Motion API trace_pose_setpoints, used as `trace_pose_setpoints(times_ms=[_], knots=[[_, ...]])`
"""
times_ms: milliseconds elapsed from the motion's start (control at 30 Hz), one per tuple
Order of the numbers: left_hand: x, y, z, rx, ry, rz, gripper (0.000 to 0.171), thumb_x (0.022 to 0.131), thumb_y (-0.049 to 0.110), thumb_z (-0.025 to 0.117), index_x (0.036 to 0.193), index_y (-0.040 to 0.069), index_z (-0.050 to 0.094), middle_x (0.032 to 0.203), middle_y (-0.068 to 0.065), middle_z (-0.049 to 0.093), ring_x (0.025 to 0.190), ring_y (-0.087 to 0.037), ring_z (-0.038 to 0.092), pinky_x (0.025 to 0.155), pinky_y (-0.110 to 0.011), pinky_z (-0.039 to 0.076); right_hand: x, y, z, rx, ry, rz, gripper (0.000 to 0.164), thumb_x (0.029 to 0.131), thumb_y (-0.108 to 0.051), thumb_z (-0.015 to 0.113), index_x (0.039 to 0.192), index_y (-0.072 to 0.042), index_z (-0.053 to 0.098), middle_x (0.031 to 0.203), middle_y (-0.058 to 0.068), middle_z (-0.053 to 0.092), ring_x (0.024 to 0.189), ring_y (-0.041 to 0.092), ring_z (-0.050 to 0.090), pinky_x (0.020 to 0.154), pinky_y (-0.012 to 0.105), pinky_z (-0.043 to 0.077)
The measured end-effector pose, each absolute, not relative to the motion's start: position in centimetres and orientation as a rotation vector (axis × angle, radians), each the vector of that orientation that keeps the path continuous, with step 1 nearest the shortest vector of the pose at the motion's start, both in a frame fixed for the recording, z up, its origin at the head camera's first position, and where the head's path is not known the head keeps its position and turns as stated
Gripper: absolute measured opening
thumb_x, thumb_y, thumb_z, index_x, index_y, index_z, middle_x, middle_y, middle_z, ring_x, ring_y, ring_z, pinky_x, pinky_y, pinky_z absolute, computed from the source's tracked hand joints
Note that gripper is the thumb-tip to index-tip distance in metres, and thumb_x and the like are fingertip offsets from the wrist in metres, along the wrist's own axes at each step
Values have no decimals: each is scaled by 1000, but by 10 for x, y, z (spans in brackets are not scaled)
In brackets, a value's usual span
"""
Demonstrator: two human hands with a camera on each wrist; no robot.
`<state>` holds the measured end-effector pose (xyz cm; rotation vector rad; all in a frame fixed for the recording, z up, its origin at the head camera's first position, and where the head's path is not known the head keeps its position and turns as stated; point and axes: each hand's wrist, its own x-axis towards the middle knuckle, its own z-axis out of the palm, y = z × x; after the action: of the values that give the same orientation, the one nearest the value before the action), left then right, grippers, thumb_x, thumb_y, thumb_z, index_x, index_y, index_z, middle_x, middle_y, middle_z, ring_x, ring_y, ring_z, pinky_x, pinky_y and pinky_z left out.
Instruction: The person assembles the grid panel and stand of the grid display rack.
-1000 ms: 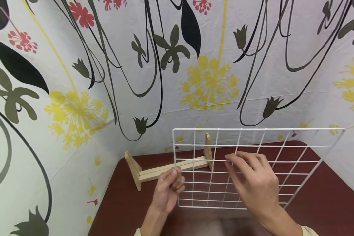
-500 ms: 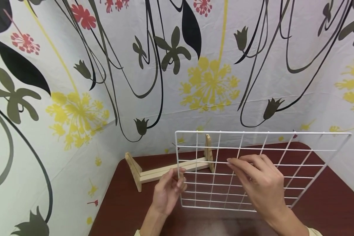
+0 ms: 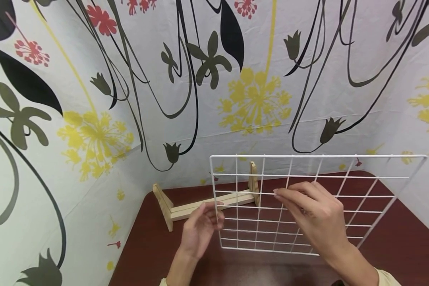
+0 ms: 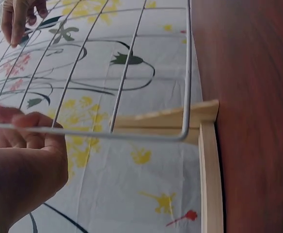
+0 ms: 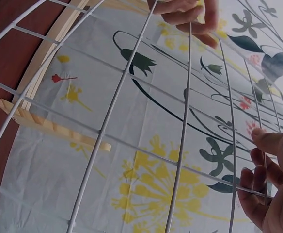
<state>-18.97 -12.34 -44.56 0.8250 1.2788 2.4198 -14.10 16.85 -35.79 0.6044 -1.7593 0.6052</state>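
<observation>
A white wire grid panel [image 3: 318, 156] stands upright and slightly slanted over the table. My left hand [image 3: 196, 232] is at its left edge, fingers loosely curled round the side wire; in the left wrist view this hand [image 4: 27, 167] has its fingertips at that wire. Farther right, my right hand [image 3: 318, 214] pinches one of the inner wires between thumb and forefinger. The right wrist view has this hand [image 5: 272, 182] at the wires, other fingers bent. Behind the panel's left part lies a pale wooden stand [image 3: 187, 212], a long bar with two upright end pieces, partly covered by the mesh.
The dark red-brown table [image 3: 143, 242] runs under everything, with its far edge close to a white cloth [image 3: 203, 119] printed with flowers. This cloth also closes off the left and right sides. The stand's right end piece [image 3: 253, 178] shows through the mesh.
The panel has shifted a little right, dipping and then rising slightly, with my right hand moving along with it. My left hand's fingers have loosened and spread at the side wire. The stand stays put.
</observation>
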Motion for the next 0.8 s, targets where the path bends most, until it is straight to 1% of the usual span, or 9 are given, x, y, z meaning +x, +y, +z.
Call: trace_pose_setpoints(times_ms=[67,133,200,267,367,433,467,633,800], knots=[[-191,-129,-445,811,1377,2394,53,117,28,24,128,13,74,107,2,80,96,-11,73,87,-30,58,-142,168,-357,602,-1752,608,37,106,-40,65,92,-14,86,79,-1,74,63,14,56,58,21,38],[-191,-135,-443,795,1533,2347,50,117,28,26,131,10,72,115,-1,80,107,-15,75,93,-35,60,-143,168,-355,597,-1740,614,37,105,-40,65,91,-13,86,78,-1,74,63,15,57,58,22,39],[-192,-141,-441,801,1703,2294,50,117,28,28,135,4,68,124,-11,78,116,-18,74,97,-37,60,-143,168,-352,587,-1730,623,37,105,-41,66,91,-12,86,77,0,74,64,15,57,58,22,39],[-192,-148,-439,793,1840,2269,49,117,27,30,138,-3,63,131,-15,75,124,-20,71,101,-40,58,-144,168,-350,578,-1724,631,38,105,-41,66,90,-12,85,77,0,73,64,16,57,58,22,39],[-194,-159,-436,744,2000,2308,48,117,26,32,138,-8,60,134,-19,71,129,-23,68,105,-42,56,-144,171,-347,570,-1730,635,39,105,-42,66,90,-12,85,77,1,74,64,16,57,58,22,39],[-196,-168,-433,672,2082,2393,46,116,25,36,136,-8,60,133,-15,72,129,-23,66,106,-44,56,-144,173,-347,570,-1738,632,39,105,-42,66,90,-12,85,77,1,74,65,16,58,58,22,39],[-197,-174,-431,624,2119,2455,46,116,25,38,135,-9,61,132,-18,71,129,-26,65,106,-44,56,-144,173,-347,569,-1742,631,39,105,-42,66,90,-12,85,78,1,74,65,16,58,58,22,39],[-206,-211,-423,321,2116,2871,48,115,30,45,132,-14,57,127,-14,69,126,-27,62,102,-36,55,-144,175,-348,568,-1754,622,39,105,-43,65,91,-12,86,79,1,75,65,17,58,58,22,38],[-214,-246,-427,50,2097,3002,48,114,36,46,137,-6,55,135,-9,63,130,-19,58,101,-33,51,-142,176,-349,572,-1774,619,40,105,-44,65,91,-14,86,79,0,75,65,15,58,58,21,39]])
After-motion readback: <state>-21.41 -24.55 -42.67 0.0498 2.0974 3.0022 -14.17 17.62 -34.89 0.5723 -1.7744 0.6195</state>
